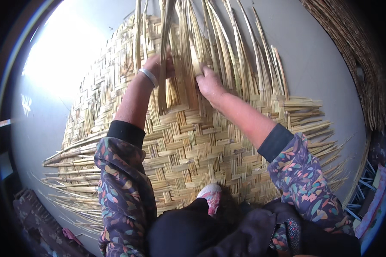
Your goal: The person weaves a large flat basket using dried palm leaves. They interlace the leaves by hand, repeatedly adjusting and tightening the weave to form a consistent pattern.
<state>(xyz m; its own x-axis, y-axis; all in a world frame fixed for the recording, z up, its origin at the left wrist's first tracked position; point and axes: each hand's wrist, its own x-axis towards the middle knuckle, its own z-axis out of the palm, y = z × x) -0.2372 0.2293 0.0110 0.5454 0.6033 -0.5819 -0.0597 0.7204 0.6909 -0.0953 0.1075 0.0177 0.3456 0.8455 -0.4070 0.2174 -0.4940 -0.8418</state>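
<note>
A large woven reed mat (193,141) lies beneath my arms, its flattened strips crossing over and under in bands. Upright loose reed strips (223,38) rise from its weave toward the far edge. My left hand (161,66), with a pale band at the wrist, is closed among these strips; a dark strip in front covers part of its fingers. Just to the right, my right hand (210,83) has its thumb and fingers closed around a bundle of strips (196,58). Between both hands, a gap in the raised strips shows yellowish reeds below, slightly blurred.
Loose reed ends fan out along the mat's left (73,171) and right (317,124) edges. A brown bundle of long reeds (351,51) lies at the far right on the grey floor (304,55). My pink and white shoe (211,198) stands on the mat.
</note>
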